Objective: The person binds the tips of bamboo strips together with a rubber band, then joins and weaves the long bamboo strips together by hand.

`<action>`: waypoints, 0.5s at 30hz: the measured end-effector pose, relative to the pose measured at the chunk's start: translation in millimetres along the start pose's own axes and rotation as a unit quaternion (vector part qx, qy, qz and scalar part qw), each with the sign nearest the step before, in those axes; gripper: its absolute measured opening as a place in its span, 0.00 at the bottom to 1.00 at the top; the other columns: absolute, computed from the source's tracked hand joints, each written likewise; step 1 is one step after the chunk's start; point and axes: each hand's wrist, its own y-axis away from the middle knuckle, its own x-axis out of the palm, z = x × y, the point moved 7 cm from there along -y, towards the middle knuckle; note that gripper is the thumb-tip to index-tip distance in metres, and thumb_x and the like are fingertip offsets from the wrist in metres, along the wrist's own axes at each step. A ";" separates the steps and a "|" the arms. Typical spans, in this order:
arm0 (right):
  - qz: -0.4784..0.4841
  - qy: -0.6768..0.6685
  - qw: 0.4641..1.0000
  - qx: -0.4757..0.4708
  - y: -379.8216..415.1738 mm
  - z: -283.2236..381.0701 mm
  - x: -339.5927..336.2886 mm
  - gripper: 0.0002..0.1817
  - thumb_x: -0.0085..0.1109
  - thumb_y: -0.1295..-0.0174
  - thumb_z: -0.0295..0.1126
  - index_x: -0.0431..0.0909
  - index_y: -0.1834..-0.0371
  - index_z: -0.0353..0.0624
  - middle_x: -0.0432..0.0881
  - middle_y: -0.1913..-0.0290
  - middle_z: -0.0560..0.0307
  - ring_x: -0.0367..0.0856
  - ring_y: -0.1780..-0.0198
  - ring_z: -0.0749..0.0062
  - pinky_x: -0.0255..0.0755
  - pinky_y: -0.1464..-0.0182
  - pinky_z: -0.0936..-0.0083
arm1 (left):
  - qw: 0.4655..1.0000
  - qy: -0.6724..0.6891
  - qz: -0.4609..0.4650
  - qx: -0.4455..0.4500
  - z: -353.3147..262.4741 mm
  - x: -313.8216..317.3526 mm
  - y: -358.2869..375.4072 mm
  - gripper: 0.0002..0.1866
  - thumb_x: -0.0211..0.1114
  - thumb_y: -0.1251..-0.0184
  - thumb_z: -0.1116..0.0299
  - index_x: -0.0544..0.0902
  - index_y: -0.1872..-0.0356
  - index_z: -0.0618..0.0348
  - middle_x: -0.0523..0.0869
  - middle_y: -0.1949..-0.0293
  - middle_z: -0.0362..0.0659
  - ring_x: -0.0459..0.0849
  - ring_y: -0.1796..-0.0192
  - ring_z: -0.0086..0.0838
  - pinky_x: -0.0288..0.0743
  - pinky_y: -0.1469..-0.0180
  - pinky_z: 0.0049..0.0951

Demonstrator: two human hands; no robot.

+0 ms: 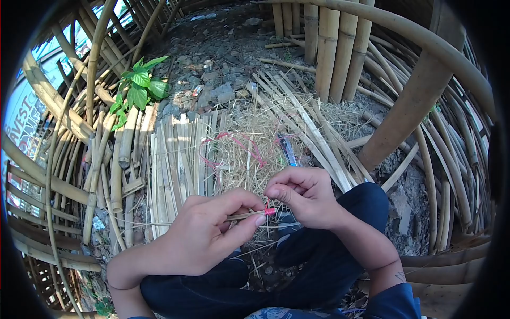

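Pink-wrapped strips, in left hand

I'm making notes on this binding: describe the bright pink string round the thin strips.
The bright pink string is wound in a compact band around the ends of thin tan strips. It looks like plastic twine. A strand rises from it to the pinched right hand; the left hand grips the strips, thumb tip beside the band.

Ground, far left: leafy green plant beside the loose stones. Far right: cluster of upright bamboo poles; thick slanted post nearer the right edge. Left edge: banner behind bamboo fencing (lettering partly hidden).
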 end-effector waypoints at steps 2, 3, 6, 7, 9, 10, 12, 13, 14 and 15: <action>-0.011 0.001 1.000 0.000 -0.5 -1.1 -0.4 0.07 0.61 0.34 0.29 0.83 0.63 0.35 0.79 0.75 0.70 0.65 0.76 0.97 0.58 0.76 0.91 | 1.000 -0.013 -0.010 0.011 0.1 -0.1 0.1 0.08 0.63 0.33 0.76 0.80 0.56 0.69 0.86 0.66 0.45 0.84 0.64 0.18 0.78 0.64 0.18; -0.029 -0.007 1.000 -0.009 -1.3 -0.5 -2.6 0.07 0.61 0.34 0.29 0.83 0.63 0.36 0.78 0.76 0.71 0.64 0.77 0.97 0.57 0.77 0.91 | 1.000 -0.013 -0.010 0.010 3.8 1.8 -0.6 0.08 0.63 0.33 0.76 0.80 0.56 0.69 0.86 0.66 0.45 0.84 0.64 0.18 0.78 0.64 0.18; -0.034 -0.001 0.999 -0.010 0.3 2.0 -5.3 0.06 0.61 0.34 0.29 0.83 0.63 0.36 0.76 0.77 0.72 0.62 0.77 0.97 0.56 0.77 0.91 | 0.995 -0.022 -0.067 0.076 2.7 -2.1 -1.2 0.09 0.63 0.34 0.72 0.82 0.56 0.66 0.84 0.72 0.47 0.80 0.78 0.25 0.70 0.76 0.25; -0.021 0.013 1.000 -0.002 1.0 2.5 -4.3 0.06 0.61 0.34 0.28 0.83 0.62 0.36 0.75 0.77 0.73 0.62 0.77 0.96 0.55 0.77 0.91 | 0.994 -0.041 -0.068 0.079 0.6 -2.7 -1.7 0.09 0.63 0.34 0.72 0.82 0.56 0.65 0.83 0.73 0.47 0.80 0.78 0.27 0.71 0.76 0.27; -0.022 0.000 1.000 -0.005 1.0 3.9 -2.9 0.06 0.62 0.35 0.28 0.82 0.63 0.36 0.75 0.78 0.72 0.61 0.78 0.96 0.55 0.78 0.90 | 0.993 -0.060 -0.067 0.083 -2.6 -4.6 -2.8 0.09 0.63 0.34 0.72 0.83 0.56 0.65 0.83 0.74 0.48 0.80 0.78 0.29 0.71 0.75 0.28; -0.023 -0.012 1.000 -0.008 0.8 5.0 -2.3 0.06 0.62 0.35 0.28 0.82 0.64 0.35 0.75 0.79 0.72 0.61 0.78 0.96 0.54 0.79 0.90 | 0.992 -0.078 -0.060 0.084 -3.9 -5.1 -3.3 0.09 0.63 0.34 0.72 0.83 0.56 0.66 0.83 0.74 0.48 0.81 0.78 0.31 0.72 0.74 0.29; -0.007 -0.022 1.000 0.022 -0.2 8.9 -2.8 0.08 0.63 0.36 0.28 0.79 0.71 0.37 0.73 0.81 0.72 0.60 0.79 0.96 0.52 0.80 0.89 | 0.990 -0.096 -0.053 0.084 -2.8 -3.5 -3.6 0.10 0.64 0.35 0.72 0.83 0.56 0.66 0.83 0.75 0.48 0.81 0.77 0.33 0.72 0.74 0.30; 0.009 -0.029 0.998 0.051 -0.5 7.6 -2.4 0.12 0.65 0.37 0.29 0.77 0.78 0.39 0.70 0.83 0.73 0.58 0.80 0.96 0.51 0.81 0.88 | 0.988 -0.093 -0.069 0.100 -2.7 -3.2 -3.2 0.09 0.63 0.34 0.73 0.83 0.57 0.66 0.82 0.76 0.48 0.81 0.77 0.34 0.72 0.74 0.30; 0.008 -0.029 0.998 0.051 -0.5 7.2 -3.0 0.12 0.65 0.37 0.29 0.77 0.78 0.39 0.70 0.83 0.73 0.58 0.80 0.96 0.51 0.81 0.88 | 0.986 -0.090 -0.084 0.117 -3.7 -3.8 -2.5 0.08 0.63 0.34 0.73 0.83 0.58 0.66 0.81 0.77 0.48 0.81 0.77 0.35 0.72 0.74 0.30; -0.002 -0.026 0.999 0.040 -1.0 7.7 -4.5 0.18 0.66 0.38 0.30 0.70 0.82 0.42 0.67 0.84 0.74 0.57 0.81 0.96 0.49 0.82 0.87 | 0.986 -0.090 -0.083 0.117 -4.2 -4.5 -1.9 0.08 0.63 0.34 0.73 0.83 0.58 0.66 0.81 0.77 0.48 0.81 0.77 0.35 0.72 0.74 0.30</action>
